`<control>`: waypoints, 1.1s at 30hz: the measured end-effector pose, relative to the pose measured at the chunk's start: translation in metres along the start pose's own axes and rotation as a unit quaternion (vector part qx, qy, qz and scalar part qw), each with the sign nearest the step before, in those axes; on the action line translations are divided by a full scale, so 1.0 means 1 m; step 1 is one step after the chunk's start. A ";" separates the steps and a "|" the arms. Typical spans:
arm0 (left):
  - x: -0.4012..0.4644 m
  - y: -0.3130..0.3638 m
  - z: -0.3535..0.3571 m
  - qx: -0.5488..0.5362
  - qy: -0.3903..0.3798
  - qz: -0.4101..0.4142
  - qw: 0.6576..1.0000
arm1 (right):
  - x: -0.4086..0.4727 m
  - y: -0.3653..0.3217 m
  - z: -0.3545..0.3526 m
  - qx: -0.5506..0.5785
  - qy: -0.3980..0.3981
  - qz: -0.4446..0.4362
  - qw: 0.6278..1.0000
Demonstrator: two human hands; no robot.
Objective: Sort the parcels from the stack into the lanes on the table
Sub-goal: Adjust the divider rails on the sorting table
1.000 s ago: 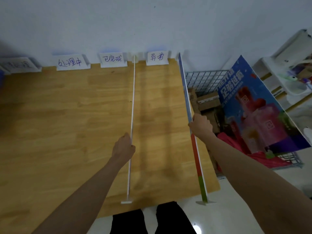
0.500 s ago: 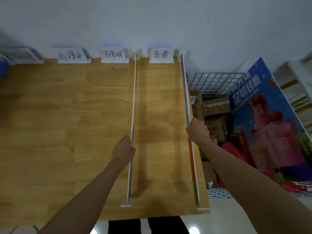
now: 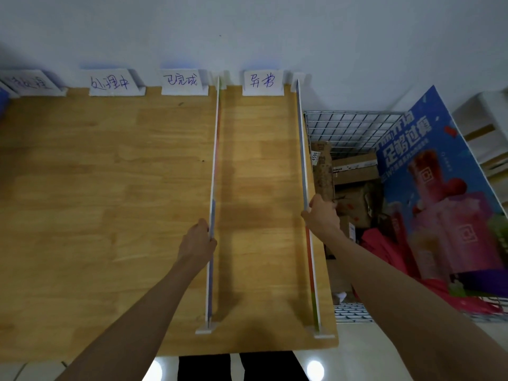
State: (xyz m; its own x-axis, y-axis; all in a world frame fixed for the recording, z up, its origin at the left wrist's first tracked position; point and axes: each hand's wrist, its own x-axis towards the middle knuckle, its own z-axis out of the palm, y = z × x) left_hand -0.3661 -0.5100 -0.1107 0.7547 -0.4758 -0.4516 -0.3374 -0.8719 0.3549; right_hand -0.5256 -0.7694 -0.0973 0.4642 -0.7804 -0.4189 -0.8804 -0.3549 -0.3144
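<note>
Head view, left hand: our left hand (image 3: 197, 240) grips the top edge of the inner divider (image 3: 215, 171), fingers curled round the thin board about halfway along it.
Head view, right hand: our right hand (image 3: 320, 215) pinches the outer divider (image 3: 302, 149) the same way, at the table's right edge.
Lane: the two boards stand upright and roughly parallel on the table (image 3: 96, 188), fencing off the rightmost lane under the far right label card (image 3: 262, 81).
What just changed: a second ago the outer divider ran skew, its near foot hanging off the table's front; now its foot sits on the wood by the corner. The inner board has barely moved.
What that means: we judge this is lane set-up nearly done, and sorting has not begun.
Parcels: they lie piled in the wire basket (image 3: 349, 125) just right of the table, cardboard parcels (image 3: 351, 167) behind a blue poster (image 3: 439, 193); none is on the table.
Next: both hands must let go before one can reach right for a parcel.
</note>
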 end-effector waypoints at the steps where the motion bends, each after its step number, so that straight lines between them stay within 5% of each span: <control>1: 0.000 0.000 -0.001 0.001 0.003 0.000 1.000 | -0.001 0.001 0.001 0.002 -0.005 0.001 1.000; 33: -0.003 0.015 -0.023 0.009 -0.010 -0.016 1.000 | -0.009 -0.003 -0.023 -0.016 0.004 -0.008 1.000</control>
State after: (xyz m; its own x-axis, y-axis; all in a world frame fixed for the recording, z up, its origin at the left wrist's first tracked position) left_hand -0.3609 -0.5189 -0.0851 0.7538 -0.4493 -0.4795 -0.3231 -0.8888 0.3250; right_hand -0.5299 -0.7728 -0.0730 0.4770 -0.7785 -0.4079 -0.8760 -0.3835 -0.2924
